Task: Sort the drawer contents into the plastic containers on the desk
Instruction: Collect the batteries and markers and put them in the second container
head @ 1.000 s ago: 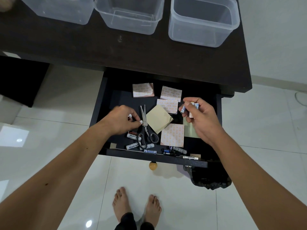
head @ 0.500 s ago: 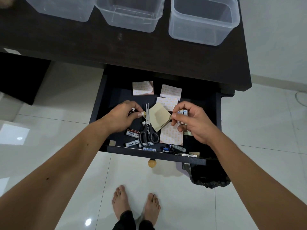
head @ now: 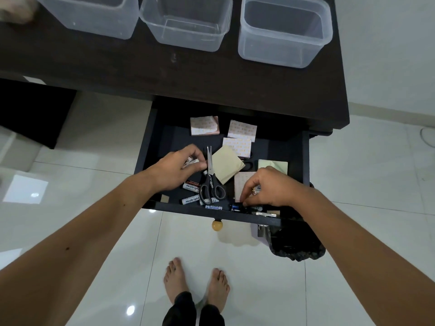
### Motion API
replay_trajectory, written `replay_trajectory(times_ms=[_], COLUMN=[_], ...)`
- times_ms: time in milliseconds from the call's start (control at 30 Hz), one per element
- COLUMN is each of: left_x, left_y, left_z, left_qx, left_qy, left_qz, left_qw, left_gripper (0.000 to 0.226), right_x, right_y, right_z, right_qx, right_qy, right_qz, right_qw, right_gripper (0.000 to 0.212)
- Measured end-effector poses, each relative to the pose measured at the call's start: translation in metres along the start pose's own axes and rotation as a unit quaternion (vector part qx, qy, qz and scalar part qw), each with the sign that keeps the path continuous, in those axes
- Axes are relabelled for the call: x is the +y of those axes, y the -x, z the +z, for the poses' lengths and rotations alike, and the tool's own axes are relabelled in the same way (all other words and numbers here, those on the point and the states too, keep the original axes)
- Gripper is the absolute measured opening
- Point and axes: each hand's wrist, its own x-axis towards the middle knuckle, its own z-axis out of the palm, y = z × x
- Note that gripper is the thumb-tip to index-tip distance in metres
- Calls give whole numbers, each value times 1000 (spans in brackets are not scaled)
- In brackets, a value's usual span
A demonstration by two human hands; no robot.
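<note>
Your left hand (head: 175,169) sits over the left-mid part of the open drawer (head: 303,161), fingers curled round a couple of small white batteries (head: 191,160), tips just beside the scissors (head: 211,182). Your right hand (head: 270,188) is low at the drawer's front right, fingers bent down, tips touching the dark batteries at the front edge (head: 235,207); at least one white battery (head: 257,189) is tucked under the palm, so it has hold of something. Scissors lie w/ blades pointing away from you, black handles toward the front. Two Heybright batteries (head: 191,187) lie left of the handles, another blue-labelled one (head: 213,207) at the front edge. Yellow sticky pad (head: 226,164) sits tilted right of the blades; a pale green pad (head: 274,164) is near the right wall; patterned pink pads (head: 204,125) lie toward the back, one more (head: 242,184) under your right hand. On the desk (head: 164,74) above, three clear plastic containers (head: 188,22) stand in a row. Drawer knob (head: 216,225) faces you; your bare feet (head: 196,278) are on white tile.
</note>
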Motion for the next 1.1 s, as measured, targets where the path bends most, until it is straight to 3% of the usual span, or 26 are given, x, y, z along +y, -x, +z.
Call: replay_trajectory(times_ms=[133,300,500,667,800,867,1100], left_x=[-4,-5,-10,-8,-9,-8,-8], left_y=[0,1,2,2,-1,0,-2], left_z=[4,3,0,0,1,1,3], left_qx=[-22,-21,-62,-73,-70,-69,-69], left_qy=[-46,-86,-57,-32,-41,-56,-111], left_qz=[-27,-7,-7,-44,-75,-83,-83], left_qw=[998,996,996,996,994,993,988], left_gripper=[18,31,14,36,41,42,34], right_x=[1,0,-1,2,7,8,-1], right_y=[7,14,12,8,6,6,16], right_z=[-9,-2,-3,4,3,2,-11], right_qx=[25,-10,21,8,-5,0,65], right_qy=[52,143,144,142,103,60,-103], right_qz=[-5,-5,35,50,37,28,-5], right_qw=[998,990,989,989,994,998,993], right_gripper=[15,6,29,24,14,18,20])
